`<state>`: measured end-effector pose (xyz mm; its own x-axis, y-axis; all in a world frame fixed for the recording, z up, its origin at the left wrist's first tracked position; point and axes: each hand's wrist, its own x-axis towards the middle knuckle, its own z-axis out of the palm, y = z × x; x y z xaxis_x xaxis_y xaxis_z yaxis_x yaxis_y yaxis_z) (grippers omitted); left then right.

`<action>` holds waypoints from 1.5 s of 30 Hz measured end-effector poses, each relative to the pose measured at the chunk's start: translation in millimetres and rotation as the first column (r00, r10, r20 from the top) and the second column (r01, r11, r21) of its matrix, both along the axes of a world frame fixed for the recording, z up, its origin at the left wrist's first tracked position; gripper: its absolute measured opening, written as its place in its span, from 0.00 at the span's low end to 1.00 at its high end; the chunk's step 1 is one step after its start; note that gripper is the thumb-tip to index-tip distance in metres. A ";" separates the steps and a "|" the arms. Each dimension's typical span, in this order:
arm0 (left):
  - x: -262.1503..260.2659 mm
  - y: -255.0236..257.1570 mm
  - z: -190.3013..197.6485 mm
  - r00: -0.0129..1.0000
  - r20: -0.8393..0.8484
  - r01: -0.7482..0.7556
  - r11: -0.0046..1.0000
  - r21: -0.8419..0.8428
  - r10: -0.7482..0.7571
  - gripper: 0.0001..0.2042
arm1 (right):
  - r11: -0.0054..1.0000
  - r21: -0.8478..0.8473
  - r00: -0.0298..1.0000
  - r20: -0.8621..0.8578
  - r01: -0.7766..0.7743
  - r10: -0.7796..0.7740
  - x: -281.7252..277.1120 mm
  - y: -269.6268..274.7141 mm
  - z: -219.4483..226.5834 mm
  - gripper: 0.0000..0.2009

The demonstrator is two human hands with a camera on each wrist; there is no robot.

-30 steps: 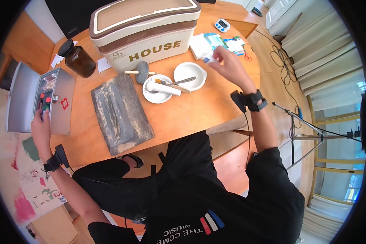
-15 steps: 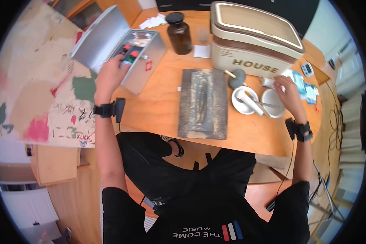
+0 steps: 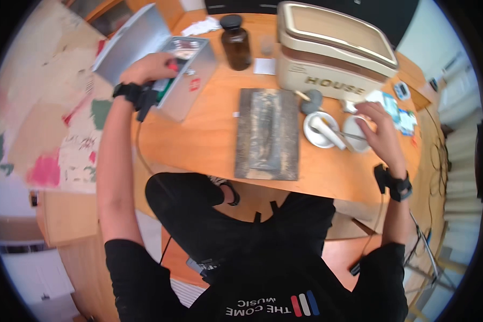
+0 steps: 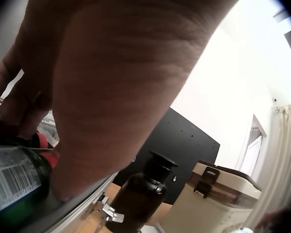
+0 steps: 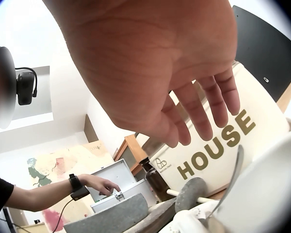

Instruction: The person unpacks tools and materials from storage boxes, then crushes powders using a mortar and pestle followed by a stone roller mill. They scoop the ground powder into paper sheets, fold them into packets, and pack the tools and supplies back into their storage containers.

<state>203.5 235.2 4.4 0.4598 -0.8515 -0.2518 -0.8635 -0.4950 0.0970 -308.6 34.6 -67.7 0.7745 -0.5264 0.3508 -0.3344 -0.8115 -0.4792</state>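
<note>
My left hand (image 3: 147, 68) reaches into an open silver metal box (image 3: 183, 102) with a red cross emblem, its fingers loosely bent over red-capped bottles. A green bottle (image 4: 19, 194) with a barcode label lies under that hand, the red cap beside the thumb. My right hand (image 3: 380, 129) hovers over a shallow white dish (image 3: 355, 145), fingers relaxed and holding nothing. Just left of its fingertips a small white roll (image 3: 349, 107) sits by the cream box. A white mortar (image 3: 309, 135) with a pestle (image 3: 327, 133) across it stands left of the dish.
A cream box (image 3: 327, 67) marked HOUSE stands at the back. Left of it is a brown glass jar (image 3: 235, 45). A dark rectangular slab (image 3: 243, 134) lies mid-table. A grey stone wheel (image 3: 312, 102) with a wooden rod, blue packets (image 3: 405, 122) and a timer (image 3: 401, 90) lie right.
The head view has swung left. My right hand has let go of the small white roll beside the cream box. My left hand has shifted farther over the metal box.
</note>
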 end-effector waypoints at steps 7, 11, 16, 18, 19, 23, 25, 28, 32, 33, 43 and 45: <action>17.3 -16.0 -42.3 0.923 0.384 0.097 0.985 -0.142 -0.036 0.15 | 0.996 0.014 0.996 0.015 -0.093 0.093 -1.1 10.8 3.7 0.08; 38.6 -10.9 -45.1 0.943 0.324 0.141 0.971 -0.191 -0.073 0.14 | 0.992 -0.004 0.979 0.164 -0.125 0.124 -1.6 17.2 -1.5 0.05; 30.7 -2.0 -33.8 0.947 0.305 0.160 0.971 -0.179 -0.100 0.15 | 0.992 0.066 0.989 0.112 -0.106 0.098 -1.9 26.8 5.5 0.06; 27.1 -2.6 -34.7 0.959 0.256 0.186 0.953 -0.238 -0.123 0.14 | 0.989 0.083 0.982 0.150 -0.126 0.112 0.3 29.8 5.4 0.05; 27.3 -6.8 -34.9 0.958 0.255 0.193 0.951 -0.241 -0.130 0.14 | 0.990 0.064 0.979 0.166 -0.127 0.115 1.1 30.2 5.3 0.05; 37.7 -17.3 -38.5 0.968 0.224 0.171 0.954 -0.244 -0.117 0.13 | 0.996 -0.043 0.982 0.167 -0.082 0.088 -6.6 25.4 2.3 0.05; 47.9 -12.3 -38.3 0.959 0.248 0.217 0.921 -0.323 -0.139 0.11 | 0.997 0.000 0.949 0.308 -0.073 0.069 -13.5 23.1 -0.9 0.04; 43.9 8.1 -5.4 0.975 0.191 0.179 0.902 -0.393 -0.110 0.10 | 0.989 0.147 0.928 0.371 -0.033 -0.024 -22.6 24.7 5.2 0.04; 4.7 26.9 44.7 0.932 0.353 0.281 0.784 -0.553 -0.085 0.10 | 0.994 0.092 0.911 0.413 -0.054 0.011 -7.9 31.3 17.6 0.06; -34.2 24.3 61.0 0.929 0.358 0.305 0.728 -0.613 -0.088 0.10 | 0.997 -0.046 0.901 0.426 -0.069 0.082 2.1 32.7 22.6 0.11; -309.0 -32.8 29.3 0.727 0.156 0.521 0.388 -0.760 -0.669 0.16 | 0.953 -0.299 0.953 0.300 0.045 0.049 18.7 84.3 43.8 0.31; -324.6 -40.3 12.6 0.719 -0.062 0.428 0.512 -0.745 -0.692 0.20 | 0.987 -0.146 0.953 0.302 0.069 -0.022 -6.4 74.4 22.8 0.27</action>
